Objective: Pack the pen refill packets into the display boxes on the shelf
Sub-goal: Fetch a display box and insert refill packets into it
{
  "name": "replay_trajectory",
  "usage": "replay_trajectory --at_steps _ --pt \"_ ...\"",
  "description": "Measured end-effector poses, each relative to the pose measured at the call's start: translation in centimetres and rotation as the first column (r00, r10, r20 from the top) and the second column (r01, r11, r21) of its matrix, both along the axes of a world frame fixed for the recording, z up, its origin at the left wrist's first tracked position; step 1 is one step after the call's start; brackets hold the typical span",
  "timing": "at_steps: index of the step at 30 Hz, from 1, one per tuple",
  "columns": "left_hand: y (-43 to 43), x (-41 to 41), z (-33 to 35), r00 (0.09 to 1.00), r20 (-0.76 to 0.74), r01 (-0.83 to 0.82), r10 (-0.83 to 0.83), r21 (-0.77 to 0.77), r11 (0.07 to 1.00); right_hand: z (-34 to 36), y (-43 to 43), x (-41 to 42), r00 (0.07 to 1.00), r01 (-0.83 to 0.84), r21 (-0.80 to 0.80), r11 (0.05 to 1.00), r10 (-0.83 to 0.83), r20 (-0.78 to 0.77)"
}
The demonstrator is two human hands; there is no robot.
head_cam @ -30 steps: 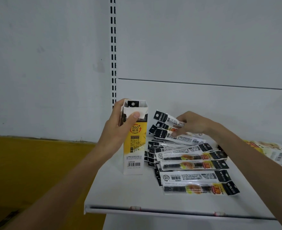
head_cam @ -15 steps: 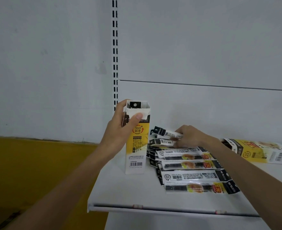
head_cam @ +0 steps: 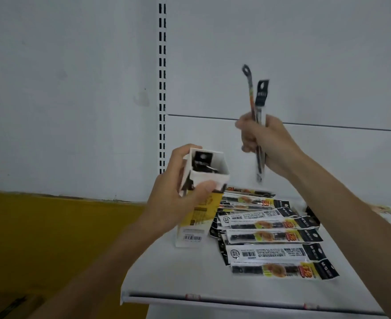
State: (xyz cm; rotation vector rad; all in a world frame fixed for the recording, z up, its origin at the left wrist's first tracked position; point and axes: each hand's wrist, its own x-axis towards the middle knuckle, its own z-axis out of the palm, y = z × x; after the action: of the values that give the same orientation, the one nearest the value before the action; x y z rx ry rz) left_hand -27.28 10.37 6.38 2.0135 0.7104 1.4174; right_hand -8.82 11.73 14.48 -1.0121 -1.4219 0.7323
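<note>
Left hand [head_cam: 178, 201] grips open box [head_cam: 203, 194], tilted on shelf [head_cam: 190, 272]. Right hand [head_cam: 266, 143] clutches two packets [head_cam: 260, 97] upright above loose pile [head_cam: 270, 236].

Dim, flat, cool light; shadows faint. I note motion blur on the right hand [head_cam: 262, 143] and raised packets [head_cam: 260, 97]; print soft.

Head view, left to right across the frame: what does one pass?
Yellow wall band → slotted upright → left hand gripping the display box → right hand holding refill packets upright → another box lying at the right edge.
</note>
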Motion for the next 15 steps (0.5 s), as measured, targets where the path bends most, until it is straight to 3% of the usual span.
replay_trajectory --at_steps 3,8,12,15 --pt "-0.5 -0.2 -0.1 1.0 -0.011 -0.008 0.009 0.054 0.999 2.3 -1.5 -1.6 0.97 -0.145 0.044 0.988 0.151 -0.19" --pt "0.1 -0.7 -0.1 0.999 0.04 -0.013 0.014 -0.022 1.0 3.6 -2.3 -2.5 0.988 0.151 0.209 0.966 -0.157 0.013" --pt "0.3 -0.6 0.2 0.999 0.033 -0.004 0.006 -0.042 0.999 3.9 -3.3 -3.2 0.982 0.091 0.287 0.954 -0.038 -0.185" --pt "0.3 -0.4 0.1 0.999 0.025 0.026 -0.025 -0.033 0.999 4.0 -3.3 -3.5 0.989 0.096 0.39 0.916 -0.046 -0.138"
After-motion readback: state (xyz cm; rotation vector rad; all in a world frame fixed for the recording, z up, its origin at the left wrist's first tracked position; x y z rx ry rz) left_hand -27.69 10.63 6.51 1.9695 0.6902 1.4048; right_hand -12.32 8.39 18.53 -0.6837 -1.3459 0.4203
